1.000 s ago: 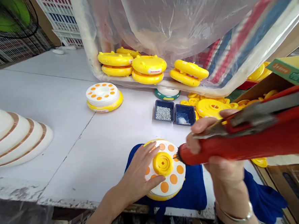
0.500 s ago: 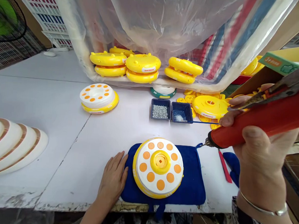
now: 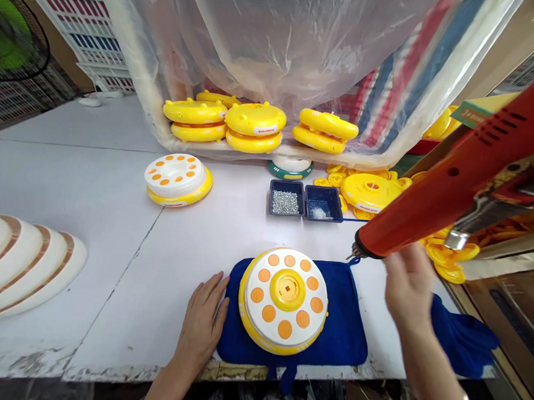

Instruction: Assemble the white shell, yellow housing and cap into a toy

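A round yellow-and-white plastic toy base (image 3: 261, 290) with a ring of orange dots lies on a blue cloth mat (image 3: 348, 313). My left hand (image 3: 203, 323) rests flat at the mat's left edge, fingers stretched out, apart from the base. To the right, a red electric screwdriver (image 3: 425, 203) hangs tilted over the table, its bit pointing down-left. Just below its body is my right hand (image 3: 408, 290), blurred, its fingers loosely spread and partly behind the tool. It no longer grips the screwdriver.
Two small dark trays, one with screws (image 3: 286, 202), the other (image 3: 324, 194) with white bits, stand behind the mat. Yellow discs (image 3: 256, 124) are stacked at the back by a plastic-lined container. White curved parts (image 3: 27, 270) lie left; a blue cloth (image 3: 462, 338) lies right.
My right hand has let go of the screwdriver and dropped below it. The screwdriver now hangs more steeply, its tip slightly farther left. My left hand and the toy base stay put.
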Tool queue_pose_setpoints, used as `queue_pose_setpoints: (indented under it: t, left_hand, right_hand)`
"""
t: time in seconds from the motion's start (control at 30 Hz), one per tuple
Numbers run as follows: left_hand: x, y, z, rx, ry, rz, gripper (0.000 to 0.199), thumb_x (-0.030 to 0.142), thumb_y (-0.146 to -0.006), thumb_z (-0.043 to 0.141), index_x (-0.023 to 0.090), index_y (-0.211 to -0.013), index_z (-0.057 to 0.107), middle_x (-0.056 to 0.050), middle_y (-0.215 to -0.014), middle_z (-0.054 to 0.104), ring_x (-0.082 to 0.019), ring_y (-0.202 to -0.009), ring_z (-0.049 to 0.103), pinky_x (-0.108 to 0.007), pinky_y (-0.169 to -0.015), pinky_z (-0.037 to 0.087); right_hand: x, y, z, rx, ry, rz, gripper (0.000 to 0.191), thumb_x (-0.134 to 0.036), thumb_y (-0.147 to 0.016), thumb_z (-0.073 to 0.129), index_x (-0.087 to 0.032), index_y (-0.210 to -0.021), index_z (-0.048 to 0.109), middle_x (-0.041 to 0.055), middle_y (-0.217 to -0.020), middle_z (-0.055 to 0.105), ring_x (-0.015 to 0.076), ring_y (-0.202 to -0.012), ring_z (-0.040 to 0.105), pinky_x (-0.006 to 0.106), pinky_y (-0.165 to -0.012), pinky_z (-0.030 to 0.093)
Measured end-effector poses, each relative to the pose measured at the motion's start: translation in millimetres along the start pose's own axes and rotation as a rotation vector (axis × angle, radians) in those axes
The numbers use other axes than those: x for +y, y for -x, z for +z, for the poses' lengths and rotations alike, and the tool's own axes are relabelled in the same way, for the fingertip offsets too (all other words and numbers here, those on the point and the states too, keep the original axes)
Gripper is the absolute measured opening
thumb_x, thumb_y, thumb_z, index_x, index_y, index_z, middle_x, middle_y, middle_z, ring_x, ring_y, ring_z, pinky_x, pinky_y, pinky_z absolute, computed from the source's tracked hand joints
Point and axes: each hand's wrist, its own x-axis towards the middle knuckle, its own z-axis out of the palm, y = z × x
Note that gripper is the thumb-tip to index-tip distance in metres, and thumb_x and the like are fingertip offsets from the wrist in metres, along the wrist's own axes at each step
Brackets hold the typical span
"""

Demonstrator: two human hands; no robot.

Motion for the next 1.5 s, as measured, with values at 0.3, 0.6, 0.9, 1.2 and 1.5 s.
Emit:
queue_pose_setpoints:
  t: [0.3, 0.6, 0.9, 1.2, 1.5]
  left_hand:
    - [-3.6, -15.9, 15.2, -0.114, -0.034, 0.015, 0.042, 0.026, -0.1, 0.034, 0.015, -0.135, 0.055, -0.016, -0.14, 0.057, -0.031, -0.129, 0.054, -0.056, -0.107, 0.044]
    - [-2.6, -12.7, 16.9, -0.121, -0.024, -0.003, 0.043, 0.028, -0.099, 0.034, 0.018, -0.136, 0.055, -0.015, -0.141, 0.056, -0.031, -0.131, 0.052, -0.056, -0.109, 0.041]
    - [0.2, -13.9, 14.7, -0.125, 0.004, -0.02, 0.043, 0.029, -0.101, 0.034, 0.016, -0.136, 0.054, -0.014, -0.144, 0.055, -0.031, -0.133, 0.051, -0.057, -0.111, 0.039]
    - [1.5, -16.6, 12.6, -0.129, 0.096, -0.064, 0.041, 0.029, -0.098, 0.039, 0.019, -0.134, 0.057, -0.013, -0.143, 0.055, -0.032, -0.133, 0.051, -0.059, -0.111, 0.039]
    - [15.8, -21.5, -11.8, -0.078, 0.449, -0.376, 0.041, 0.042, -0.097, 0.041, 0.019, -0.124, 0.062, -0.013, -0.135, 0.061, -0.029, -0.126, 0.055, -0.05, -0.109, 0.043]
  right_hand:
    - [69.7, 97.0, 18.7, -0.522, 0.458, -0.029, 0.057, -0.005, -0.088, 0.036, -0.02, -0.141, 0.051, 0.014, -0.144, 0.053, 0.0277, -0.133, 0.05, 0.055, -0.109, 0.045]
    - [83.0, 107.3, 18.0, -0.521, 0.498, -0.067, 0.056, -0.006, -0.089, 0.036, -0.019, -0.142, 0.05, 0.013, -0.146, 0.05, 0.0283, -0.137, 0.046, 0.056, -0.111, 0.043]
    - [82.2, 106.6, 17.7, -0.518, 0.508, -0.073, 0.053, -0.008, -0.09, 0.037, -0.017, -0.139, 0.052, 0.0141, -0.144, 0.052, 0.0288, -0.136, 0.046, 0.055, -0.111, 0.043]
    - [81.4, 105.3, 19.4, -0.504, 0.474, -0.054, 0.052, -0.008, -0.089, 0.038, -0.018, -0.137, 0.054, 0.0138, -0.143, 0.053, 0.0297, -0.134, 0.049, 0.057, -0.11, 0.043]
    - [37.7, 87.6, 1.3, -0.506, 0.274, -0.033, 0.046, -0.029, -0.1, 0.044, -0.026, -0.146, 0.039, 0.0125, -0.149, 0.046, 0.0268, -0.138, 0.045, 0.05, -0.11, 0.045]
